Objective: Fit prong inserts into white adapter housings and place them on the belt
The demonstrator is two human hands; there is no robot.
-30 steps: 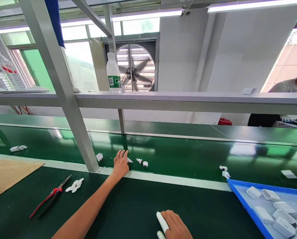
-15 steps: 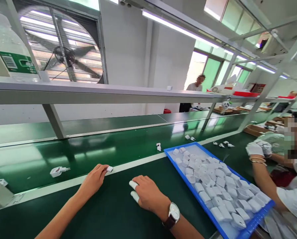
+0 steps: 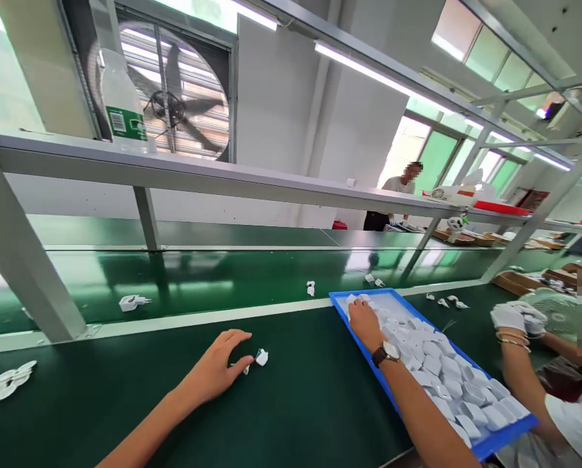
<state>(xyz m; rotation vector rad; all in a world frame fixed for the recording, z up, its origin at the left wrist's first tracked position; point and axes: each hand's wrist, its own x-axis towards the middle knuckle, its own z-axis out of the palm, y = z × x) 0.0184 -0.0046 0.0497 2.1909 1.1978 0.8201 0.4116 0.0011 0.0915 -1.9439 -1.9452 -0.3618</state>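
Note:
My left hand (image 3: 223, 361) is low over the green work surface, thumb and fingers apart. Right by its thumb tip lies a small white plug part (image 3: 262, 357) with thin coloured wires; whether the thumb touches it I cannot tell. My right hand (image 3: 366, 323), a watch at its wrist, reaches into the far left corner of a blue-rimmed tray (image 3: 508, 434). Its fingers are among the white plastic casings (image 3: 432, 365) that fill the tray; the fingertips are partly hidden, so any grip is unclear.
A white plug adapter (image 3: 134, 302) and more small white parts (image 3: 311, 288) lie on the green belt beyond the pale rail. White finger cots (image 3: 9, 380) lie at far left. A shelf post (image 3: 25, 260) stands at left. A co-worker's gloved hands (image 3: 519, 318) work beyond the tray.
My left hand has come off the rail onto the work surface, its fingers now apart beside the plug part. My right hand has moved right into the tray. The view has turned left.

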